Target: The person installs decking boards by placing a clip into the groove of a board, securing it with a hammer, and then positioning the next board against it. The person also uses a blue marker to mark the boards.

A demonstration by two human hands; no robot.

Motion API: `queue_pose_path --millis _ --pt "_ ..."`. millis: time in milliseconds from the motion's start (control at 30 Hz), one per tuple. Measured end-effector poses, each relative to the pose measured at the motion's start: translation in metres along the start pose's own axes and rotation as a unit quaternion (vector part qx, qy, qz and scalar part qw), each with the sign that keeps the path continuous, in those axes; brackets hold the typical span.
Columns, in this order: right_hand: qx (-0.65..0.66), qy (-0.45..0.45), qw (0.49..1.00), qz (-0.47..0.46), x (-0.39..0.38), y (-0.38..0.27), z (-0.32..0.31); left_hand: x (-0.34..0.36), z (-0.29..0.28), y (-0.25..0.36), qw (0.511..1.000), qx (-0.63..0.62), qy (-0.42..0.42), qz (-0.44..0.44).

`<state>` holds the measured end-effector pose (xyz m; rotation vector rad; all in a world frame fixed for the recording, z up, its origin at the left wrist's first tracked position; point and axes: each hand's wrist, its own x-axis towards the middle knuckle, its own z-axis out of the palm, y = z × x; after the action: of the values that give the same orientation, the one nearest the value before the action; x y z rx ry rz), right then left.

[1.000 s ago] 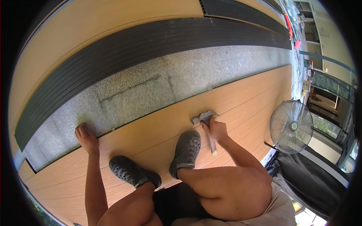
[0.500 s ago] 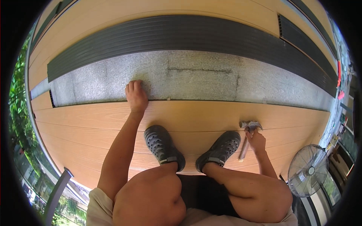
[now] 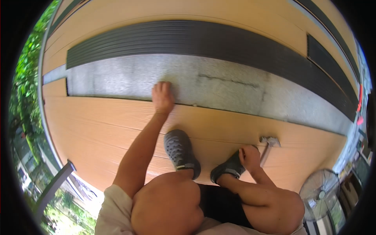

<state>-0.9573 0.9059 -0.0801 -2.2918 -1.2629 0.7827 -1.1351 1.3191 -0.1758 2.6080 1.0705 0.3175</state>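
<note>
My left hand (image 3: 163,96) is at the edge of the wood-grain tan decking board (image 3: 219,117), its fingers curled down over that edge towards the grey floor. Whatever is under those fingers is hidden. A small pale piece (image 3: 194,105) sits at the same edge, just right of the hand. My right hand (image 3: 250,157) is closed, slightly blurred, in front of my right shoe (image 3: 229,167); I cannot make out what it holds, if anything. Beside it a claw hammer (image 3: 270,141) lies on the boards, its handle partly behind the hand.
Beyond the bare grey strip (image 3: 129,72) lies a long dark ribbed board (image 3: 188,37), with a shorter dark board (image 3: 333,64) farther right. My left shoe (image 3: 180,150) rests on the tan boards. A fan (image 3: 321,194) stands at right, a grey post (image 3: 55,186) at left.
My right hand has let go of the hammer, which now lies on the boards, and has moved left towards my right shoe. My left hand keeps to the board's edge as the view turns.
</note>
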Motion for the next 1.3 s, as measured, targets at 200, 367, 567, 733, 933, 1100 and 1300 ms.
queue_pose_path --millis 200,367,567,733,933,1100,1300 --pt "-0.025 0.038 0.995 -0.091 -0.015 0.013 0.024 0.0 0.029 0.013 1.0 -0.011 0.026 0.009" --pt "-0.044 0.0 0.997 -0.059 -0.017 0.012 0.033 -0.003 0.009 0.013 0.999 -0.016 0.02 -0.031" --pt "-0.027 0.011 0.998 -0.053 -0.028 0.025 0.042 -0.004 0.008 0.017 0.999 -0.031 0.025 -0.026" --pt "0.1 0.011 0.984 -0.144 -0.008 -0.011 0.026 -0.018 0.019 0.002 1.0 0.013 0.025 -0.008" --pt "0.001 -0.076 0.995 -0.061 -0.01 0.016 0.036 -0.004 -0.003 -0.008 1.0 0.014 0.018 0.0" --pt "0.018 0.009 0.997 -0.08 -0.018 0.033 0.017 0.01 0.035 0.023 0.998 -0.009 0.044 0.035" --pt "0.055 0.006 0.994 -0.091 -0.006 0.011 0.022 -0.018 0.016 0.012 0.993 -0.065 -0.011 0.103"
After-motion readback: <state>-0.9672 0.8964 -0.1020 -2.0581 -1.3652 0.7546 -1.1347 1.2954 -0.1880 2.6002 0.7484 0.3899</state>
